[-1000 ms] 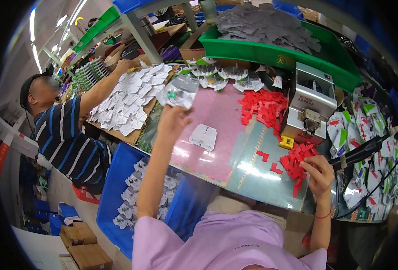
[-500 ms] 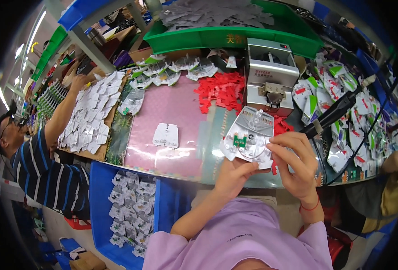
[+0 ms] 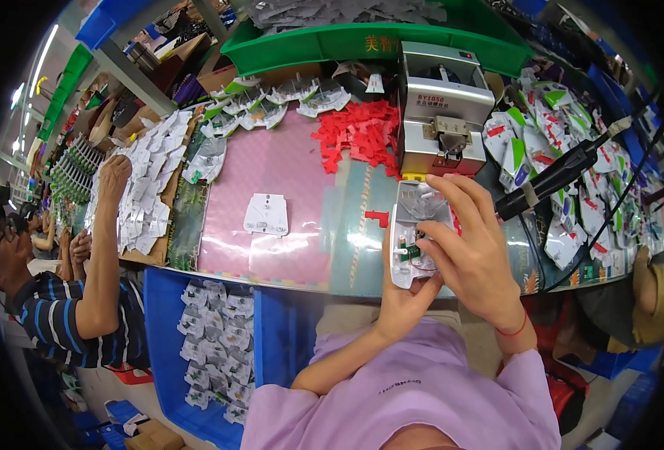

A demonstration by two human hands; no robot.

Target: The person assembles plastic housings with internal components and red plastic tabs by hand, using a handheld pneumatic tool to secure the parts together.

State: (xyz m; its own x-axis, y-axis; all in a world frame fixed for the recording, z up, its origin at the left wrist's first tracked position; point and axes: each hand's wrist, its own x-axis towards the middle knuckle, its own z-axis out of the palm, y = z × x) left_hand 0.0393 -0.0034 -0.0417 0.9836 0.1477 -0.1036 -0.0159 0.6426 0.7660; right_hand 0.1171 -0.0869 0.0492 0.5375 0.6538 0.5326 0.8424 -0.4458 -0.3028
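My left hand (image 3: 405, 306) grips a white plastic housing (image 3: 403, 262) from below and along its left side, with the thumb at its near end. Inside the housing sit a small green circuit board (image 3: 409, 252) and a clear part (image 3: 420, 204) at the far end. My right hand (image 3: 470, 251) is closed over the housing's right side, index finger at the far end and thumb over the middle, hiding much of the interior. Just beyond stands a grey metal screw-feeding machine (image 3: 446, 112). A black electric screwdriver (image 3: 549, 180) hangs to the right of my right hand.
Red plastic pieces (image 3: 358, 135) lie heaped left of the machine, one red piece (image 3: 377, 218) beside the housing. A white panel (image 3: 266, 214) rests on the pink mat (image 3: 302, 180). Finished-looking housings (image 3: 572, 172) pile up right. A blue bin (image 3: 163, 352) stands lower left; a co-worker sits left.
The housing has turned and tilted onto its side in my hands. My right hand has moved from its near right edge up over it. A red piece now shows beside it.
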